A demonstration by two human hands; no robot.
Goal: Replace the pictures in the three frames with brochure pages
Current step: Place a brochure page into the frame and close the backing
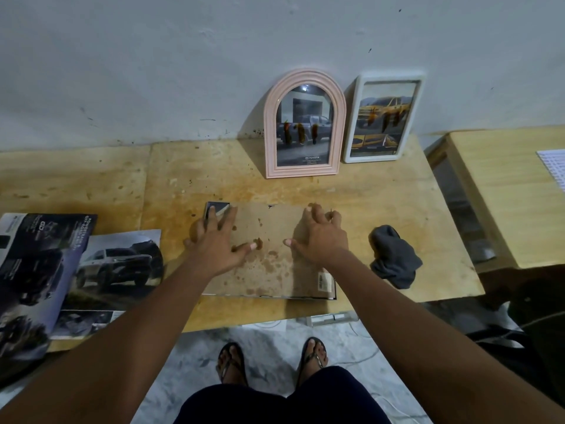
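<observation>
Sandalled feet (270, 361) below the table (382, 191) edge | left hand (218, 240) and right hand (321, 237) splayed flat, pressing the brown back of the face-down frame (272, 270) | pink arched frame (305, 123) and white frame (383, 117) lean on the wall (153, 71), truck pages inside | brochure (39, 270) open, far left | grey cloth (393, 255) at right

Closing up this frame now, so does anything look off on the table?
Yes: the backing board is blotched with brown stains, and at its far left corner the dark frame shows uncovered, so the board looks unseated.
</observation>
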